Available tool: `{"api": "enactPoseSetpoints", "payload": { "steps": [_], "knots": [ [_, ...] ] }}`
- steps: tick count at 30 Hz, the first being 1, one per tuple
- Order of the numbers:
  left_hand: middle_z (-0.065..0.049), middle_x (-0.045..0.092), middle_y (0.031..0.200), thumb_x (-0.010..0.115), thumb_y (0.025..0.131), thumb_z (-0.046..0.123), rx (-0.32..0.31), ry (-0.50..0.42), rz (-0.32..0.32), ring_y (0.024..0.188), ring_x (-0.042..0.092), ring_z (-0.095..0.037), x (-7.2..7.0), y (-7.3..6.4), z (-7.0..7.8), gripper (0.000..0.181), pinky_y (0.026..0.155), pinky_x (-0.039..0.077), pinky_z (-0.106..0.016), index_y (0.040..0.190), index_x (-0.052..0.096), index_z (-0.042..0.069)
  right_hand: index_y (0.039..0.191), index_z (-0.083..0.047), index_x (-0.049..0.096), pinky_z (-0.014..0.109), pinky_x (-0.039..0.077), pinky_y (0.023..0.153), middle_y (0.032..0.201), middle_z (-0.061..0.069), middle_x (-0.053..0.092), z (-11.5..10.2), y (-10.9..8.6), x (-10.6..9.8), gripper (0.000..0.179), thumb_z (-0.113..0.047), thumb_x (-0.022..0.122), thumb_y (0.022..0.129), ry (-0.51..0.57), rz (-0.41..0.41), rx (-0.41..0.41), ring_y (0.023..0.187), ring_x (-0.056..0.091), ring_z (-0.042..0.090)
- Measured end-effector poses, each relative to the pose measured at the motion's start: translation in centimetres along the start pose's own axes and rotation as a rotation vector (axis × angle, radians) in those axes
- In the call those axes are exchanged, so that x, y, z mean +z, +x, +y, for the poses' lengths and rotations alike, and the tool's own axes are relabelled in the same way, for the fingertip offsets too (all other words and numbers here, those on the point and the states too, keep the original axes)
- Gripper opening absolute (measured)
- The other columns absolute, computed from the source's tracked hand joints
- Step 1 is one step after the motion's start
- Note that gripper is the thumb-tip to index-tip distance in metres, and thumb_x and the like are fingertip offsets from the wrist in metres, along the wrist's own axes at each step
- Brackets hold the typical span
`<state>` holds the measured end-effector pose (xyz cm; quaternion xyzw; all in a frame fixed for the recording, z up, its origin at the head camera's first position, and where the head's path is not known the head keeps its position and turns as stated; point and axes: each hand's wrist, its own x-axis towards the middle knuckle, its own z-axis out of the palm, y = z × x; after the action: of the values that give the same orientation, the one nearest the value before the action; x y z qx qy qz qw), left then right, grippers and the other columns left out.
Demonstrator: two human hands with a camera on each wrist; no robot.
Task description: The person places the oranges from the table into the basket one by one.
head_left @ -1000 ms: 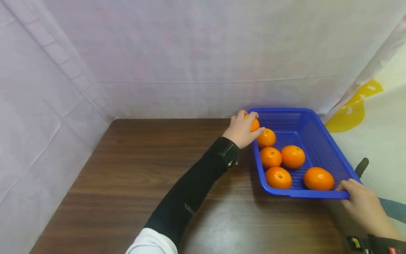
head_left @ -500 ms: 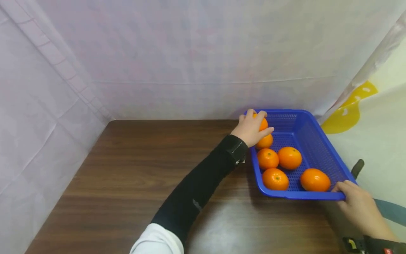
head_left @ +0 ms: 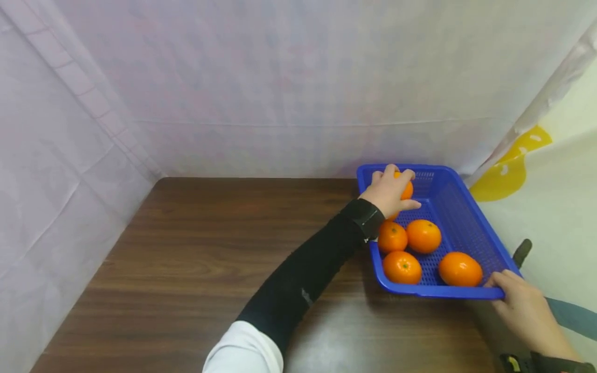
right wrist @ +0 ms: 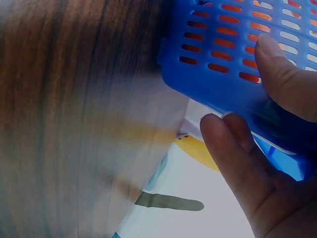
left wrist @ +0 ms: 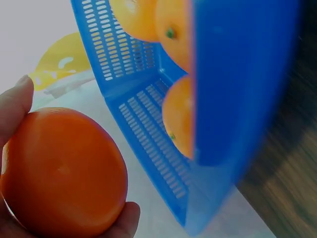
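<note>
My left hand [head_left: 388, 192] grips an orange [head_left: 408, 191] over the far left part of the blue plastic basket [head_left: 438, 292]. In the left wrist view this orange [left wrist: 64, 171] sits between thumb and fingers, apart from the basket wall. My right hand [head_left: 527, 313] holds the basket's near right corner; the right wrist view has its thumb [right wrist: 285, 82] against the slotted wall. Inside the basket lie several oranges, among them a front left one [head_left: 402, 267], a middle one [head_left: 423, 236] and a front right one [head_left: 460, 269]. Another is mostly hidden under my left hand.
The basket stands at the right end of a dark wood-grain table [head_left: 210, 248]. A pale cloth [head_left: 280, 77] hangs behind the table, and a cloth with a yellow print [head_left: 508, 176] hangs at the right.
My left hand has moved right with the orange, from the basket's left rim to over its inside. My right hand keeps its hold on the corner. The view has shifted slightly.
</note>
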<state>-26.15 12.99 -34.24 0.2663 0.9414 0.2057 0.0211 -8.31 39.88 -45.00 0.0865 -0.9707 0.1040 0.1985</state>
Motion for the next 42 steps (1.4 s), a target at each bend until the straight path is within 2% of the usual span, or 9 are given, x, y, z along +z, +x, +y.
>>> {"api": "enactPoseSetpoints", "payload": {
  "steps": [6, 12, 19, 34, 42],
  "knots": [
    [0.003, 0.034, 0.156, 0.064, 0.092, 0.058, 0.021, -0.016, 0.003, 0.137, 0.041, -0.024, 0.0, 0.2, 1.2, 0.064, 0.1, 0.051, -0.036, 0.148, 0.04, 0.039, 0.068, -0.021, 0.057, 0.029, 0.036, 0.052, 0.072, -0.008, 0.05, 0.0, 0.0, 0.0, 0.042, 0.013, 0.08, 0.057, 0.007, 0.063, -0.054, 0.062, 0.04, -0.001],
    [0.004, 0.034, 0.155, 0.067, 0.09, 0.057, 0.035, -0.044, 0.017, 0.137, 0.04, -0.023, 0.4, 0.5, 2.0, 0.063, 0.101, 0.05, -0.035, 0.146, 0.043, 0.039, 0.069, -0.021, 0.057, 0.029, 0.035, 0.052, 0.072, -0.007, 0.051, -0.5, 0.1, -0.2, 0.04, 0.012, 0.077, 0.057, 0.015, 0.04, -0.045, 0.062, 0.041, 0.001],
    [0.006, 0.036, 0.154, 0.067, 0.089, 0.058, 0.022, -0.044, 0.007, 0.134, 0.042, -0.021, 1.8, 1.3, 2.8, 0.064, 0.097, 0.051, -0.032, 0.146, 0.043, 0.041, 0.069, -0.022, 0.058, 0.029, 0.035, 0.053, 0.072, -0.007, 0.051, -0.4, 0.1, -0.2, 0.041, 0.012, 0.077, 0.057, 0.01, 0.043, -0.048, 0.062, 0.041, 0.002],
    [0.006, 0.039, 0.15, 0.06, 0.093, 0.062, -0.031, 0.016, -0.029, 0.129, 0.047, -0.021, 4.5, 2.4, 2.3, 0.057, 0.091, 0.052, -0.031, 0.144, 0.044, 0.042, 0.07, -0.02, 0.058, 0.028, 0.036, 0.054, 0.072, -0.005, 0.053, -0.7, 0.2, -0.1, 0.039, 0.012, 0.078, 0.059, 0.006, 0.007, -0.011, 0.062, 0.043, 0.007],
    [0.007, 0.038, 0.153, 0.057, 0.093, 0.064, 0.001, 0.083, -0.057, 0.131, 0.046, -0.019, 5.6, 2.9, 2.2, 0.058, 0.091, 0.053, -0.034, 0.146, 0.042, 0.044, 0.069, -0.021, 0.057, 0.028, 0.035, 0.054, 0.072, -0.006, 0.052, -0.7, 0.0, 0.0, 0.041, 0.013, 0.077, 0.058, 0.0, 0.028, -0.01, 0.062, 0.042, 0.005]
  ]
}}
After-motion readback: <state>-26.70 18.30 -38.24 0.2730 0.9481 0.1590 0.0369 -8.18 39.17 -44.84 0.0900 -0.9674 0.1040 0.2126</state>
